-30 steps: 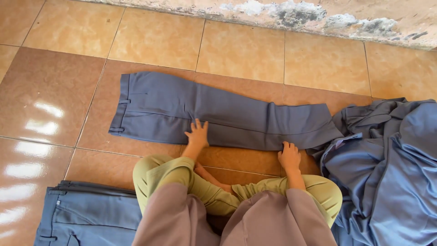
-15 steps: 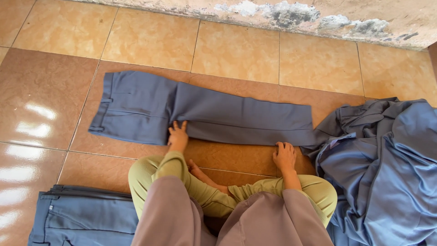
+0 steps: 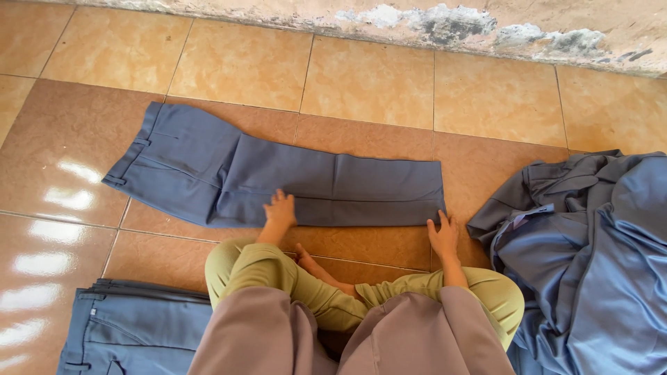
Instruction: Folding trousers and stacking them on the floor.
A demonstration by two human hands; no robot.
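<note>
We sit cross-legged on a tiled floor (image 3: pixel 361 83) of tan and brown squares, our knees in olive-green trousers (image 3: pixel 292 278) and a mauve garment draped over our lap. Spread flat in front of us lies a pair of grey-blue trousers (image 3: pixel 278 177), folded lengthwise so one leg rests on the other; its waistband points to our left and its hems to our right.

Our left hand (image 3: pixel 280 212) rests palm down on the near edge of the grey-blue trousers, about midway along the leg. Its fingers are stretched out and slightly spread, pressing flat on the cloth and gripping nothing. Our right hand (image 3: pixel 444 236) lies at the near corner of the hem end, fingers likewise extended and fanned. The fingertips touch the edge of the fabric while the palm sits on the bare tile. It too grasps nothing.

To our right, close to the hem end but apart from it, a crumpled heap of grey-blue clothing (image 3: pixel 590 250) covers the floor and runs out of view. At our lower left, beside our knee, another folded pair of blue trousers (image 3: pixel 132 326) lies flat, its waistband loops showing, on top of a darker layer of cloth.

Along the top of the view runs the base of a wall (image 3: pixel 445 24), its plaster stained and flaking. Bright reflections of light sit on the glossy tiles at our far left.
</note>
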